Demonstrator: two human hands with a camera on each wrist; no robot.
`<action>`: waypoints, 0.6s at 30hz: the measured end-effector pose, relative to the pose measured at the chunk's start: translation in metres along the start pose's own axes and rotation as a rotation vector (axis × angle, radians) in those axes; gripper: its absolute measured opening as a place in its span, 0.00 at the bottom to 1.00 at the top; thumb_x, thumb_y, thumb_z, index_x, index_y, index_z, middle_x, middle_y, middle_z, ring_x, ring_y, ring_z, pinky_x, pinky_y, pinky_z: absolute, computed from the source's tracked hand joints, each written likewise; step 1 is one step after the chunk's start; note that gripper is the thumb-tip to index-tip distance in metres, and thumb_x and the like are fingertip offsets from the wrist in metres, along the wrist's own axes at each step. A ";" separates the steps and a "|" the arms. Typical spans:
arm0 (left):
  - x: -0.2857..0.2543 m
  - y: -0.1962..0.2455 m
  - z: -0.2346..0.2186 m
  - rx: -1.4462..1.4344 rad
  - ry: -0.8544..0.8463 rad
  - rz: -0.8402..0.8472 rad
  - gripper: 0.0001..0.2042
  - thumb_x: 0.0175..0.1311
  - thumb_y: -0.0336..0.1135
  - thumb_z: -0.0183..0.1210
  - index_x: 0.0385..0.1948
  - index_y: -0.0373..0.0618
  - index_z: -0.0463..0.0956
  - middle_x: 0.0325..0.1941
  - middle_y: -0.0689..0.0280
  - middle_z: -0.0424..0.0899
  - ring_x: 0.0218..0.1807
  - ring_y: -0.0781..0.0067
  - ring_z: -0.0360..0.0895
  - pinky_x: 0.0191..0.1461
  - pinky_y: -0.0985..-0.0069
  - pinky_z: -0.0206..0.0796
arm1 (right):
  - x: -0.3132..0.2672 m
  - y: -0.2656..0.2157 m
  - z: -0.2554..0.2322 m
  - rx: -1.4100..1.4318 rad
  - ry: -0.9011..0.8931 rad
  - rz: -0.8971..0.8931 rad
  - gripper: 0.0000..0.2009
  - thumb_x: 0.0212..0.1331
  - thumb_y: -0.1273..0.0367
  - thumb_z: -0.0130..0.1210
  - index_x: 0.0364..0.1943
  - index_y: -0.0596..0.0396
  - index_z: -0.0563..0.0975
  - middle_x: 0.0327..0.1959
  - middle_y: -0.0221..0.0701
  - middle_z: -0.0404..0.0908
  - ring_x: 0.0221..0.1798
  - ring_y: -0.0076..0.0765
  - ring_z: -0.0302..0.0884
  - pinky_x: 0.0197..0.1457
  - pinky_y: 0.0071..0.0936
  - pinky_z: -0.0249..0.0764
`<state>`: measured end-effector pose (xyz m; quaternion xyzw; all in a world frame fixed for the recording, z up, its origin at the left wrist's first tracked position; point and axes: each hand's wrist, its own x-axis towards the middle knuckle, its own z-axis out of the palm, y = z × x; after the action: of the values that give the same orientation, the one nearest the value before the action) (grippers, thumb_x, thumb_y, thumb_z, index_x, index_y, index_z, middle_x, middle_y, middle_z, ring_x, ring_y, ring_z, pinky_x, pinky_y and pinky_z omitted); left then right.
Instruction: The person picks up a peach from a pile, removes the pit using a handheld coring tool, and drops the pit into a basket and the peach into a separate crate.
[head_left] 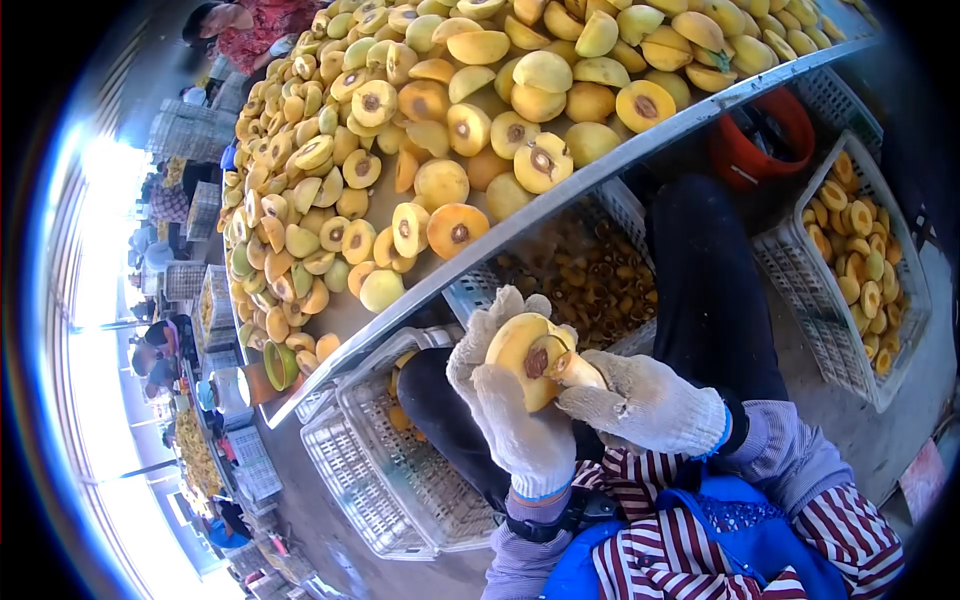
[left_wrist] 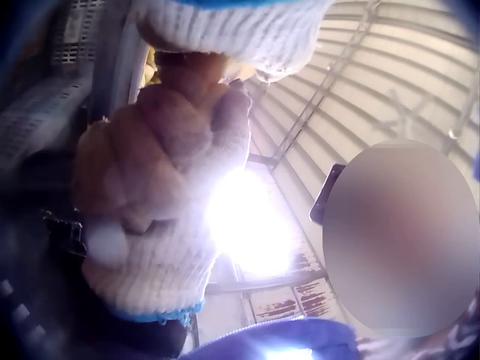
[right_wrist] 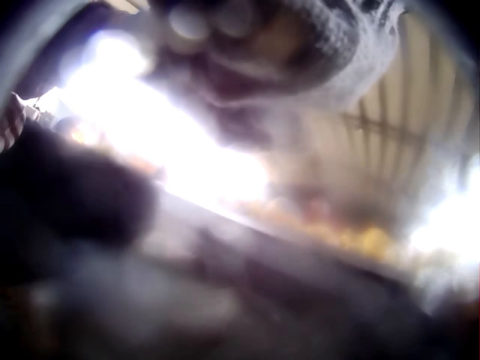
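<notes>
My left hand [head_left: 525, 435], in a knitted white glove, grips a yellow peach half [head_left: 508, 350] over my lap. Its cut face, with the brown pit [head_left: 538, 362] at the middle, is turned toward my right hand [head_left: 655, 405]. That hand is gloved too and holds a small tool with a pale, rounded handle [head_left: 582, 374], its front end right at the pit. The tool's working tip is hidden. In the left wrist view the curled fingers [left_wrist: 150, 150] hide most of the fruit. The right wrist view is badly blurred.
A metal-edged table [head_left: 590, 165] heaped with halved peaches [head_left: 460, 130] slopes across ahead. Beneath it stands a crate of brown pits [head_left: 590, 290]. Pitted halves fill a crate [head_left: 790, 265] at right, near an orange bucket [head_left: 765, 140]. White crates [head_left: 375, 470] stand at left.
</notes>
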<state>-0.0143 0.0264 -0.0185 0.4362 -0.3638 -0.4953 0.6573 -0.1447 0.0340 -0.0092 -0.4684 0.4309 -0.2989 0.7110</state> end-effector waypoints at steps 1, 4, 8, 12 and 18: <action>-0.002 0.002 0.003 0.022 -0.006 0.038 0.28 0.73 0.52 0.47 0.64 0.38 0.60 0.65 0.48 0.68 0.61 0.50 0.73 0.61 0.57 0.70 | -0.001 -0.003 -0.001 0.142 -0.028 0.097 0.17 0.66 0.55 0.57 0.44 0.55 0.77 0.30 0.31 0.79 0.32 0.28 0.79 0.29 0.23 0.73; -0.004 0.001 0.003 0.156 -0.074 0.154 0.28 0.75 0.51 0.43 0.66 0.38 0.59 0.67 0.47 0.66 0.63 0.50 0.71 0.64 0.56 0.68 | -0.003 -0.009 -0.007 0.396 -0.170 0.192 0.18 0.68 0.53 0.53 0.43 0.56 0.77 0.24 0.27 0.77 0.25 0.21 0.75 0.24 0.19 0.69; 0.000 0.000 -0.004 0.532 -0.228 0.437 0.28 0.76 0.50 0.39 0.68 0.38 0.56 0.70 0.47 0.61 0.64 0.50 0.69 0.67 0.56 0.64 | -0.002 -0.017 -0.019 0.459 -0.280 0.324 0.20 0.69 0.51 0.50 0.36 0.55 0.76 0.16 0.27 0.72 0.13 0.20 0.67 0.15 0.19 0.62; 0.010 0.013 0.002 0.663 -0.301 0.532 0.22 0.69 0.35 0.47 0.62 0.34 0.66 0.62 0.45 0.72 0.64 0.44 0.69 0.67 0.57 0.62 | 0.000 -0.005 -0.021 0.527 -0.289 0.378 0.21 0.69 0.51 0.49 0.30 0.55 0.75 0.14 0.28 0.71 0.10 0.22 0.64 0.11 0.21 0.59; 0.019 -0.005 0.007 0.687 -0.289 0.814 0.19 0.68 0.30 0.47 0.58 0.32 0.70 0.61 0.44 0.73 0.65 0.47 0.68 0.69 0.57 0.61 | 0.000 -0.004 -0.028 0.671 -0.289 0.294 0.21 0.69 0.53 0.49 0.29 0.59 0.75 0.13 0.29 0.71 0.08 0.24 0.63 0.09 0.21 0.59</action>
<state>-0.0177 0.0062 -0.0199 0.3775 -0.7302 -0.1088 0.5590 -0.1698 0.0212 -0.0106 -0.1804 0.2672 -0.2490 0.9133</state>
